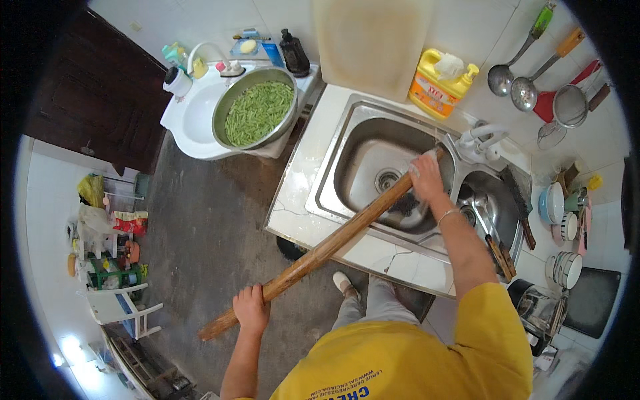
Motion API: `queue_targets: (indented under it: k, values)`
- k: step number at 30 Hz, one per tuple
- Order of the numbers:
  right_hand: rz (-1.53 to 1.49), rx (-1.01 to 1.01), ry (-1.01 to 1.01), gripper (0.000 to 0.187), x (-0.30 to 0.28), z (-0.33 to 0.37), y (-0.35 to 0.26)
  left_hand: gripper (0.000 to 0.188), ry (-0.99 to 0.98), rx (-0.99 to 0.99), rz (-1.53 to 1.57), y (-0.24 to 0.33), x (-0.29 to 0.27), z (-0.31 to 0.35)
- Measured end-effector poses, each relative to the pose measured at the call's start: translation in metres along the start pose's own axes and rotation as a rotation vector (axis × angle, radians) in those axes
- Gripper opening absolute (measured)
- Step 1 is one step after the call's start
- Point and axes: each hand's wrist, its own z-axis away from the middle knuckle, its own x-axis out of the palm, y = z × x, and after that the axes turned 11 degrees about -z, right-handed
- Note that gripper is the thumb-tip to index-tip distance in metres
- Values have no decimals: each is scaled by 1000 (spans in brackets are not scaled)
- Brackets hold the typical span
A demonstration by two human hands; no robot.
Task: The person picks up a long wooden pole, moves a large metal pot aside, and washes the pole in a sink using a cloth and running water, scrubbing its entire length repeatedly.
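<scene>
A long, thick wooden pole (333, 241) slants across the larger basin of the steel sink (325, 190) and out over the counter's front edge. My left hand (251, 308) is closed round its lower end, out above the floor. Near the upper end, over the basin, my right hand (427, 177) grips the pole from above. Something whitish shows by the right fingers, too small to make out. Past the right hand, the white faucet (481, 137) stands at the sink's back edge.
The smaller basin (475, 179) holds metal utensils, and a cleaver (517, 200) lies beside it. Behind stand a yellow jug (442, 83) and a board (373, 40). A metal bowl of cut green beans (259, 115) rests on the washbasin (199, 120). Bowls (565, 269) sit at right.
</scene>
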Motion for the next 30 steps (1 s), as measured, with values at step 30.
queue_targets:
  k: [30]
  values:
    - [-193,188,-124,37,-1,21,-82,25,60,61,-52,48,-20,-42]
